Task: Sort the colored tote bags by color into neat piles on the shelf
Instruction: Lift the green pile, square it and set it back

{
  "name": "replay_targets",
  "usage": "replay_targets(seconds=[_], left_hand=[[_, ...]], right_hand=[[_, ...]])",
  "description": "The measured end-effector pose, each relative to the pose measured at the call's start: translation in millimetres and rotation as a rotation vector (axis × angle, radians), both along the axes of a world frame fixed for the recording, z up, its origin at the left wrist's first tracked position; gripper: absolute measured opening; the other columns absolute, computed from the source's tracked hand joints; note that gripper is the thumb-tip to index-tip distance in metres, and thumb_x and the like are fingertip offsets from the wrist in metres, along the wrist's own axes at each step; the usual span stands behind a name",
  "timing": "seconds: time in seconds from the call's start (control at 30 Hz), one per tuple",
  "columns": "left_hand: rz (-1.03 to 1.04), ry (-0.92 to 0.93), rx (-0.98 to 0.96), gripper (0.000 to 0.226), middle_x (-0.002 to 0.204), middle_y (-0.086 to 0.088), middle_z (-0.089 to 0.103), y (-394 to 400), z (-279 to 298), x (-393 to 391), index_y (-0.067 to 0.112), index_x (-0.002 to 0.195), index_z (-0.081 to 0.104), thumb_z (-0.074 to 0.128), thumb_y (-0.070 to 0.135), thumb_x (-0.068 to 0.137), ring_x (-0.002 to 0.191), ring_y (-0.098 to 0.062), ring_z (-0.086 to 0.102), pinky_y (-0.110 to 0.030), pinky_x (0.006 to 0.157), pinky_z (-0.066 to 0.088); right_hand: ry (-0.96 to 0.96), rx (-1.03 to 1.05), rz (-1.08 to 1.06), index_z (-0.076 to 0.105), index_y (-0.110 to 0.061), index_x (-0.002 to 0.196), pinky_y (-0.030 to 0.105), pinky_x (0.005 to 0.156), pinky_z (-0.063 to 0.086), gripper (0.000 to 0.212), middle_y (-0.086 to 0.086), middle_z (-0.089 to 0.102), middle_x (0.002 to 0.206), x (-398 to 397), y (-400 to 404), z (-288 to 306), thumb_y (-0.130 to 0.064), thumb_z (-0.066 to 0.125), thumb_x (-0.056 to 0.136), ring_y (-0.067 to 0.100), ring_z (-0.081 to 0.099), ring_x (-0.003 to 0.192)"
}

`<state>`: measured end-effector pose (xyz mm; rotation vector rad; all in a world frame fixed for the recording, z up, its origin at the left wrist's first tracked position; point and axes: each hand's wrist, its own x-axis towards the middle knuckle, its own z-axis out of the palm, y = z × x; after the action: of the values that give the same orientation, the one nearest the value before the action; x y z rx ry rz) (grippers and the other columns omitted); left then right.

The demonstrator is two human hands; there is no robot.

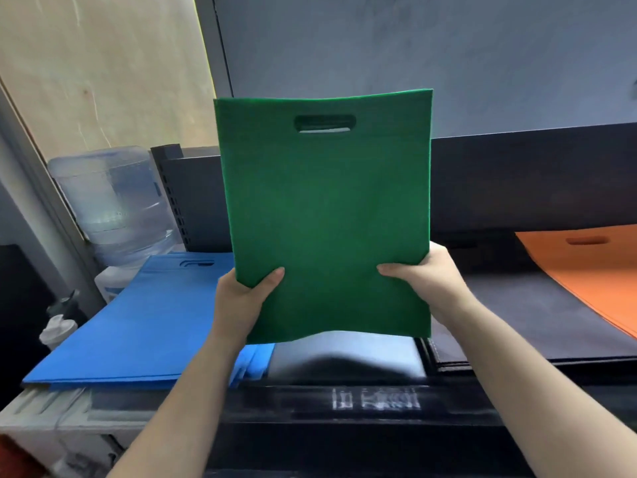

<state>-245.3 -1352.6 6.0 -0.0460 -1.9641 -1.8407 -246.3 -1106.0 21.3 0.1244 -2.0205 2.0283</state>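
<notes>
At centre, above the shelf: green tote bag, upright, flat face toward the camera, cut-out handle slot near its top edge.
Left hand: grasping the bag's lower left edge, thumb on the front face, fingers hidden behind.
Right hand: grasping the bag's lower right edge, thumb on the front, fingers behind the fabric.
Below the bag: dark shelf, front rail bearing blurred white lettering, unreadable.
Left of the bag: pile of blue tote bags, lying flat, handle slots at the far end, near edges slightly uneven.
Far right on the shelf: orange tote bags, lying flat, partly cut off by the frame, well apart from the blue pile.
Behind the blue pile: clear water jug, standing beside a perforated shelf upright.
Background: grey wall and pale wooden panel.
</notes>
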Motion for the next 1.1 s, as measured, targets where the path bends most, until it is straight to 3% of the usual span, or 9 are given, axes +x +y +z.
replay_targets(seconds=[0.13, 0.23, 0.33, 0.47, 0.6, 0.73, 0.87, 0.97, 1.1], left_hand=[[-0.044, -0.073, -0.03, 0.016, 0.082, 0.007, 0.072, -1.4, 16.0, -5.2, 0.014, 0.088, 0.066, 0.076, 0.011, 0.077, 0.072, -0.008, 0.069, -0.023, 0.067, 0.056], [0.091, -0.129, -0.275, 0.031, 0.095, -0.003, 0.066, 1.2, 7.0, -5.6, 0.008, 0.099, 0.063, 0.079, 0.02, 0.076, 0.085, -0.02, 0.062, -0.03, 0.074, 0.049], [0.142, -0.156, -0.448, 0.033, 0.093, -0.002, 0.061, 5.0, -10.4, -1.4, 0.008, 0.1, 0.061, 0.078, 0.023, 0.077, 0.084, -0.018, 0.056, -0.026, 0.068, 0.04], [0.158, -0.253, -0.586, 0.036, 0.099, -0.005, 0.064, 6.1, -26.9, -0.8, 0.006, 0.105, 0.061, 0.075, 0.027, 0.08, 0.084, -0.018, 0.055, -0.028, 0.07, 0.042], [0.15, -0.361, -0.656, 0.04, 0.108, -0.008, 0.064, 3.9, -33.4, -2.1, 0.006, 0.111, 0.058, 0.071, 0.033, 0.084, 0.086, -0.017, 0.052, -0.029, 0.07, 0.04], [0.142, -0.394, -0.671, 0.038, 0.111, -0.01, 0.064, 2.9, -33.8, -1.0, 0.004, 0.111, 0.059, 0.069, 0.029, 0.085, 0.085, -0.017, 0.051, -0.027, 0.07, 0.038], [0.12, -0.422, -0.625, 0.035, 0.114, -0.008, 0.063, 1.8, -31.2, 2.8, 0.003, 0.114, 0.061, 0.069, 0.023, 0.086, 0.093, -0.021, 0.055, -0.028, 0.073, 0.039], [0.079, -0.43, -0.468, 0.032, 0.109, -0.005, 0.061, -1.4, -28.0, 7.9, 0.002, 0.116, 0.061, 0.068, 0.012, 0.086, 0.096, -0.023, 0.057, -0.032, 0.082, 0.046], [0.021, -0.445, -0.228, 0.027, 0.102, -0.004, 0.06, -6.2, -27.0, 13.0, 0.005, 0.111, 0.059, 0.065, -0.002, 0.086, 0.081, -0.022, 0.062, -0.032, 0.079, 0.048]], right_hand=[[-0.137, 0.056, 0.078, 0.071, -0.006, 0.093, 0.038, 0.074, 0.059, 0.029, 0.01, 0.074, 0.09, -6.6, 11.8, 16.3, 0.012, 0.073, 0.07, 0.026, 0.072, 0.079], [-0.251, 0.161, 0.048, 0.072, -0.003, 0.091, 0.043, 0.079, 0.058, 0.026, 0.014, 0.073, 0.09, -10.4, 12.1, 2.9, 0.007, 0.077, 0.068, 0.03, 0.071, 0.081], [-0.35, 0.296, 0.009, 0.071, -0.006, 0.086, 0.044, 0.077, 0.058, 0.024, 0.012, 0.073, 0.085, -9.6, 10.2, -19.6, 0.0, 0.082, 0.066, 0.029, 0.071, 0.078], [-0.409, 0.481, -0.044, 0.07, -0.011, 0.086, 0.039, 0.078, 0.058, 0.024, 0.006, 0.073, 0.088, -6.6, 9.6, -40.8, -0.014, 0.085, 0.068, 0.023, 0.07, 0.08], [-0.321, 0.64, -0.182, 0.062, -0.011, 0.103, 0.03, 0.073, 0.051, 0.044, 0.001, 0.065, 0.099, 0.2, 6.0, -42.3, -0.026, 0.085, 0.069, 0.018, 0.061, 0.09], [-0.213, 0.854, -0.138, 0.049, -0.013, 0.12, 0.032, 0.084, 0.047, 0.051, 0.002, 0.059, 0.121, 9.7, 5.2, -44.3, -0.032, 0.074, 0.081, 0.021, 0.056, 0.108], [-0.309, 1.096, -0.023, 0.025, -0.009, 0.147, 0.039, 0.111, 0.028, 0.074, 0.01, 0.019, 0.158, 19.9, 9.2, -41.4, -0.047, 0.055, 0.092, 0.028, 0.026, 0.142], [-0.342, 1.17, 0.047, 0.012, -0.011, 0.153, 0.04, 0.117, 0.008, 0.078, 0.007, 0.008, 0.161, 25.2, 10.7, -37.0, -0.052, 0.045, 0.095, 0.027, 0.004, 0.147], [-0.379, 1.214, 0.087, 0.006, -0.013, 0.154, 0.04, 0.118, 0.005, 0.083, 0.005, 0.003, 0.161, 21.5, 8.2, -41.7, -0.059, 0.04, 0.094, 0.028, -0.002, 0.148]])
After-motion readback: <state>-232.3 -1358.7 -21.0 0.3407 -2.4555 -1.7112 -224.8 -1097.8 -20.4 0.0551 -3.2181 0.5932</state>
